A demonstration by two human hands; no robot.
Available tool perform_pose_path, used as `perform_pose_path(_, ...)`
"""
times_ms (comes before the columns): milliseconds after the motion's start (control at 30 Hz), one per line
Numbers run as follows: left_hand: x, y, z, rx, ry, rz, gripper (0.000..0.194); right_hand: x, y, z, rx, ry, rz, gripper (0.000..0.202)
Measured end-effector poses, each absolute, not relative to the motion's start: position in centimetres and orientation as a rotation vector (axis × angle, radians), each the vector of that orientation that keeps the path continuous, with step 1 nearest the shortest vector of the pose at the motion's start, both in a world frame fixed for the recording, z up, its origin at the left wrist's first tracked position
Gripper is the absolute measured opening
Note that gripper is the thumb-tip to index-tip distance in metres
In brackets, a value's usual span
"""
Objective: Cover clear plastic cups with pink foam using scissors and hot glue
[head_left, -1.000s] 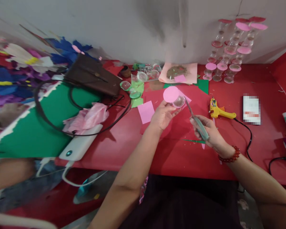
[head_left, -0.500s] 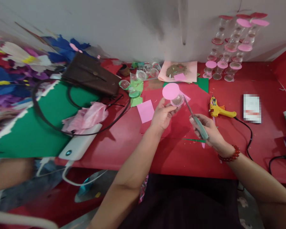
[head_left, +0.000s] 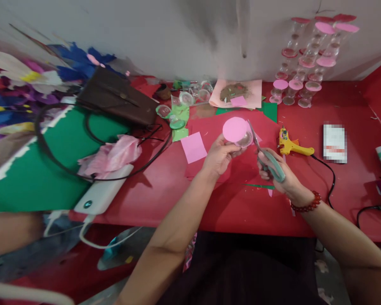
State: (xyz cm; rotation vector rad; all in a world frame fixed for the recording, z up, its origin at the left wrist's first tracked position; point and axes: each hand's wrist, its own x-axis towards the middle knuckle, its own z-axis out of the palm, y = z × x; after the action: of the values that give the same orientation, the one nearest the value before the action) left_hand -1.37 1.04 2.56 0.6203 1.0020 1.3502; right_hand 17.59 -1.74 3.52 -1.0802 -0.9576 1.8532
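Scissors (head_left: 275, 167) too near left hand (head_left: 220, 160): cut and tear risk

Left thumb and fingers were pinching a clear cup (head_left: 246, 140) with a pink disc (head_left: 235, 129) on it, held above red paper (head_left: 247, 169). Right hand (head_left: 287, 180) was curled around the green handles, blades directed at the cup's side. Whether the blades touched the rim could not be made out, the view being small.

Principal hazard, in this inspector's judgement: a slip off the curved plastic could have nicked the left fingertips, as these sat just below the cutting side. Too deep a bite could have notched the disc or split the thin cup; squeezing could have buckled it.

Secondary hazard: a yellow glue gun (head_left: 294, 147) lay just beyond the right hand, its cord (head_left: 334, 180) passing near that wrist. A sideways swing could have snagged it.
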Motion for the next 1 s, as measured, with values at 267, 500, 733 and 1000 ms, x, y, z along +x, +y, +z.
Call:
perform_pose_path(267, -1.4, 1.0, 2.4, 0.63, 0.997, 1.335, 0.075, 17.5, -1.9, 3.7, -1.101, -0.932, 1.871, 0.06)
perform_pose_path(500, -1.7, 1.4, 2.2, 0.618, 1.03, 1.353, 0.072, 17.4, -2.0, 4.1, -1.107, -0.924, 1.889, 0.064)
perform_pose_path(733, -2.0, 1.6, 2.0, 0.604, 1.033, 1.353, 0.066, 17.4, -2.0, 3.8, -1.09, -0.933, 1.892, 0.063)
perform_pose_path(1000, -2.5, 1.9, 1.9, 0.615, 1.048, 1.367, 0.05, 17.3, -1.9, 3.8, -1.109, -0.919, 1.887, 0.067)
